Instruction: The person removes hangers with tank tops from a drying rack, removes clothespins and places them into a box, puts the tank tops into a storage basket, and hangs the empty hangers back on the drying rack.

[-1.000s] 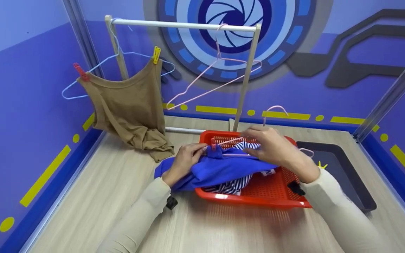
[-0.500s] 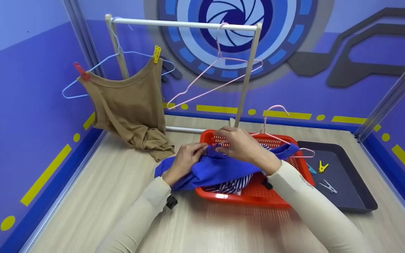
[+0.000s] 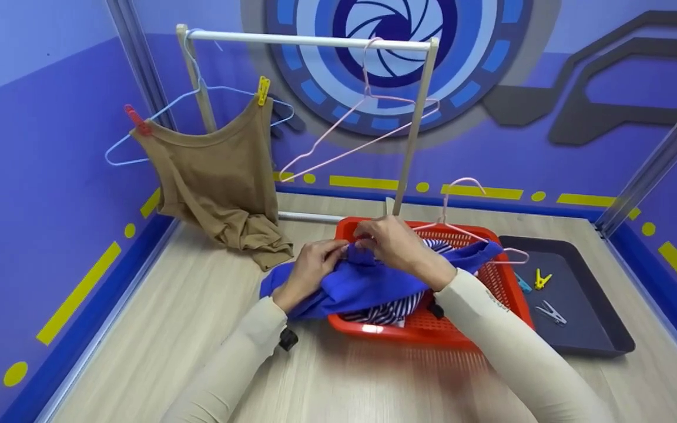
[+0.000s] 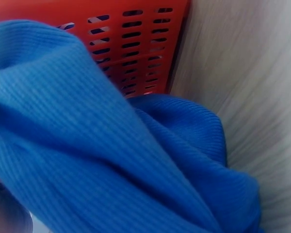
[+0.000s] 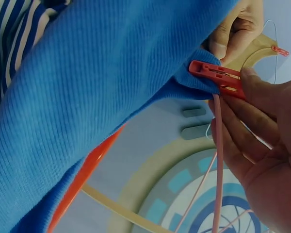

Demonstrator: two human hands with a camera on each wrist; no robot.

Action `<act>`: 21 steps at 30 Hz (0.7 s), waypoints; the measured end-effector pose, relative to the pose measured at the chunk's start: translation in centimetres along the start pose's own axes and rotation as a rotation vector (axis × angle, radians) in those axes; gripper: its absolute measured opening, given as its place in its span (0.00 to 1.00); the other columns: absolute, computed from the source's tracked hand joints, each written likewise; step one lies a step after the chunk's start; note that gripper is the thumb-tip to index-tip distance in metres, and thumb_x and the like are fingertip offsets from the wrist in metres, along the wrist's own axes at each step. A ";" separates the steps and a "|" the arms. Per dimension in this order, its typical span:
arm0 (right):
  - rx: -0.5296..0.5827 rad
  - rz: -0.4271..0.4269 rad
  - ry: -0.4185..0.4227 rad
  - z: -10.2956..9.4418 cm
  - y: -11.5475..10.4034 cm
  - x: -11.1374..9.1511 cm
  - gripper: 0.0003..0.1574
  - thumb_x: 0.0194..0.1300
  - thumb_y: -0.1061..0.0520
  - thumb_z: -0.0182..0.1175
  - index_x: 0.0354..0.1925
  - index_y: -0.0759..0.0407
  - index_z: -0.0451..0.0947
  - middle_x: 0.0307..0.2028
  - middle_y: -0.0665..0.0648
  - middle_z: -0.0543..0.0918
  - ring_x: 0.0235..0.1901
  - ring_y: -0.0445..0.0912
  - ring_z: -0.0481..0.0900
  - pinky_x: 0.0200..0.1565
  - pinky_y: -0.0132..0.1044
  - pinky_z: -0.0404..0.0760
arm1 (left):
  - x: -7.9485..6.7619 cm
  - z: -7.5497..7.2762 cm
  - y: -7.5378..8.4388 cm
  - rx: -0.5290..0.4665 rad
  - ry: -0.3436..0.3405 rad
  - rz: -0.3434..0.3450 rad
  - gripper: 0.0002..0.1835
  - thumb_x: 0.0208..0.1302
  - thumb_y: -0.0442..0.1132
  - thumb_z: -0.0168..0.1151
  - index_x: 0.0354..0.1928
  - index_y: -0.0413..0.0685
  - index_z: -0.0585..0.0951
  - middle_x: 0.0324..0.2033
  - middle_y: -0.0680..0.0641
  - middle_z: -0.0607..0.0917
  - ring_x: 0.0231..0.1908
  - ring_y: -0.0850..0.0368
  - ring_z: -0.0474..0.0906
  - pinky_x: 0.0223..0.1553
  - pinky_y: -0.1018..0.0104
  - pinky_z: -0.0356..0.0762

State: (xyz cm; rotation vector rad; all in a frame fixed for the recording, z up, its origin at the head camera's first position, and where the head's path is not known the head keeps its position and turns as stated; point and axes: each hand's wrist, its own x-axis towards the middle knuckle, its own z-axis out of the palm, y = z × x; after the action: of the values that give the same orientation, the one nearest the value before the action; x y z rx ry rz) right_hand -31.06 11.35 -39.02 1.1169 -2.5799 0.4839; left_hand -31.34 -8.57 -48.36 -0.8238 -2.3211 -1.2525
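The blue garment (image 3: 374,279) lies over the red basket (image 3: 426,336), draped past its left side, with one edge on a pink hanger (image 5: 218,160). The right hand (image 3: 396,242) grips a red clothespin (image 5: 216,76) between thumb and fingers at the cloth's corner, while the left hand (image 3: 312,264) pinches the fabric just beside it. Whether the pin's jaws catch the wire or only cloth cannot be told; if only cloth, that corner could slide along the hanger once lifted. Bunched ribbed fabric may also keep the pin from biting deep, so it could spring off. No pin shows at the opposite shoulder, which might slip away under a tilt. The striped cloth (image 3: 388,311) underneath could snag and come along.
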 end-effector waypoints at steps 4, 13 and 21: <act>-0.005 -0.029 0.026 0.1 0.1 0.0 0.04 0.62 0.65 0.65 0.35 0.57 0.84 0.30 0.52 0.88 0.26 0.43 0.83 0.29 0.37 0.84 | 0.1 0.0 0.0 0.004 -0.004 0.000 0.11 0.70 0.37 0.58 0.47 0.41 0.86 0.37 0.45 0.89 0.36 0.57 0.85 0.42 0.63 0.83; 0.048 -0.027 0.056 -0.7 0.0 0.1 0.03 0.62 0.64 0.65 0.35 0.59 0.85 0.29 0.52 0.88 0.27 0.42 0.84 0.32 0.36 0.85 | 0.1 0.0 -0.1 0.018 0.013 0.039 0.10 0.69 0.35 0.59 0.46 0.40 0.86 0.37 0.44 0.89 0.36 0.55 0.85 0.42 0.62 0.83; 0.074 -0.029 0.057 -2.4 -0.9 -0.5 0.04 0.63 0.64 0.65 0.37 0.57 0.85 0.30 0.52 0.88 0.28 0.41 0.85 0.35 0.35 0.86 | 0.1 0.0 -0.1 0.018 0.026 0.050 0.10 0.69 0.36 0.60 0.45 0.41 0.86 0.35 0.46 0.89 0.35 0.57 0.84 0.40 0.63 0.82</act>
State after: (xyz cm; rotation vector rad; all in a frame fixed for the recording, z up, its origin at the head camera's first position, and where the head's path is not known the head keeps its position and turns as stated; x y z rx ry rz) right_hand -29.76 12.06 -36.89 1.1465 -2.5114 0.6005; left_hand -31.49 -8.61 -48.39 -0.8499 -2.2740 -1.2122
